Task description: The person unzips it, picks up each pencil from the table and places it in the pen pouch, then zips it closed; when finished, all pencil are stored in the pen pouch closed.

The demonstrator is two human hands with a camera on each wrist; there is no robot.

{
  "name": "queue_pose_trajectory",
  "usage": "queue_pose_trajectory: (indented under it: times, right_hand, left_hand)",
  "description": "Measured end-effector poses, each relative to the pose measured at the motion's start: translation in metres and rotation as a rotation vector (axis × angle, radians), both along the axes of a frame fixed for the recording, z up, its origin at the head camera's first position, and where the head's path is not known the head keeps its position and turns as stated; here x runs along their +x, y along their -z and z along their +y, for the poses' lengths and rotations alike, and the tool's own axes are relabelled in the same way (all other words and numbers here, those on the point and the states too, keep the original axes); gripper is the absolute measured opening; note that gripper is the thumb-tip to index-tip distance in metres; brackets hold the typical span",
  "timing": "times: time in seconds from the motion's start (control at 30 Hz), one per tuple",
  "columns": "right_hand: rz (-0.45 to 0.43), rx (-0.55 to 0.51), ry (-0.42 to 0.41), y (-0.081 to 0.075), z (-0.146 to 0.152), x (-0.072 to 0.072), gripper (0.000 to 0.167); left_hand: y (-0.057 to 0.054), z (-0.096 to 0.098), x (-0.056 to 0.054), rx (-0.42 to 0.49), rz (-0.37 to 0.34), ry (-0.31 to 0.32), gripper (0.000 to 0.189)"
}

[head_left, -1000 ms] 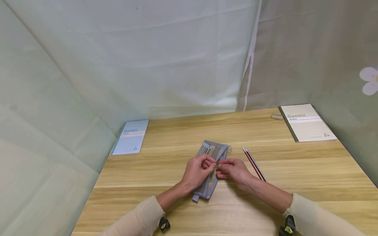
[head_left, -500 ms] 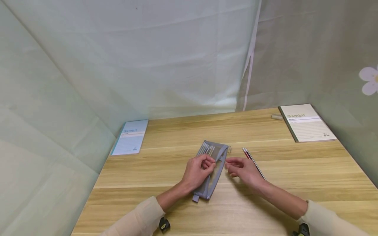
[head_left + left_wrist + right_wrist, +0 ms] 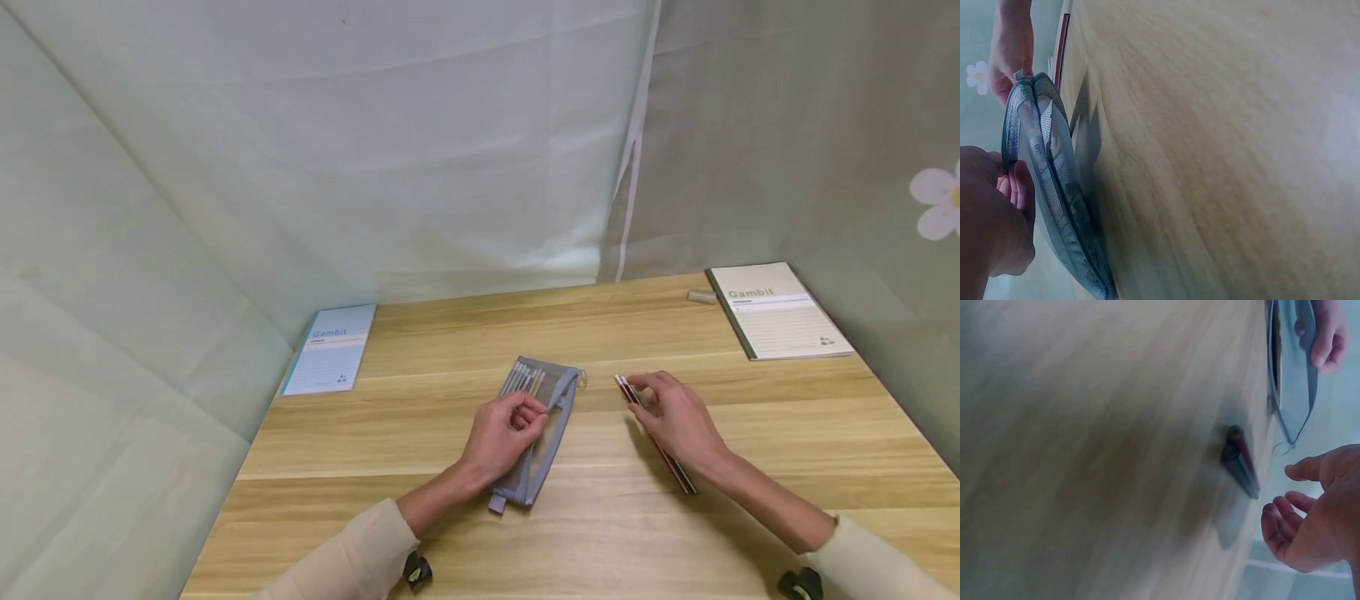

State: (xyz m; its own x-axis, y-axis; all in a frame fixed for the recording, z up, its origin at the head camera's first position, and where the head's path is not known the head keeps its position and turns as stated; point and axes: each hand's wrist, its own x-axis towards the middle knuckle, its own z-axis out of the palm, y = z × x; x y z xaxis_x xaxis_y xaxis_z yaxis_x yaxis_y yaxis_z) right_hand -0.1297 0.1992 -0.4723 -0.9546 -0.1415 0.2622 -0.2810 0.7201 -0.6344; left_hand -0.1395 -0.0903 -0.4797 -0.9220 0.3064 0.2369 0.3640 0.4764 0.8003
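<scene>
A grey mesh pencil case point(image 3: 557, 382) lies at mid-table with its zip opening spread along the right side. Several pencils point(image 3: 525, 380) show through its far end. My left hand point(image 3: 504, 435) pinches the edge of the opening between thumb and fingers; the left wrist view shows that lip of the case point(image 3: 1011, 134) lifted. To the right, a red and a black pencil point(image 3: 684, 481) lie side by side. My right hand point(image 3: 681, 421) hovers over them, thumb and fingers apart; in the right wrist view a gap shows between its fingertips and the pencils point(image 3: 1241, 464).
A light blue notebook point(image 3: 330, 350) lies at the far left of the wooden table point(image 3: 435, 350). Another notebook point(image 3: 780, 312), cream with a dark spine, is at the far right, with a small grey block point(image 3: 702, 297) beside it. Fabric curtains point(image 3: 487, 167) enclose the table.
My right hand has left the edge of the pencil case and moved right to above the two pencils, its fingers spreading. The left hand keeps its pinch in the same place.
</scene>
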Motion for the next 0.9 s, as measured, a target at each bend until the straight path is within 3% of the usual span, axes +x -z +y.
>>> queue_pose_trajectory:
  times: [0.4,0.9]
  right_hand:
    - [-0.051,0.010,0.005,0.016,0.020,0.006,0.026]
    - [-0.049,0.000,0.032,0.018,0.024,0.010,0.023]
  left_hand:
    - [0.000,0.001,0.001,0.001,-0.002,-0.002,0.006]
    - [-0.001,0.001,0.001,-0.007,-0.007,-0.001,0.006]
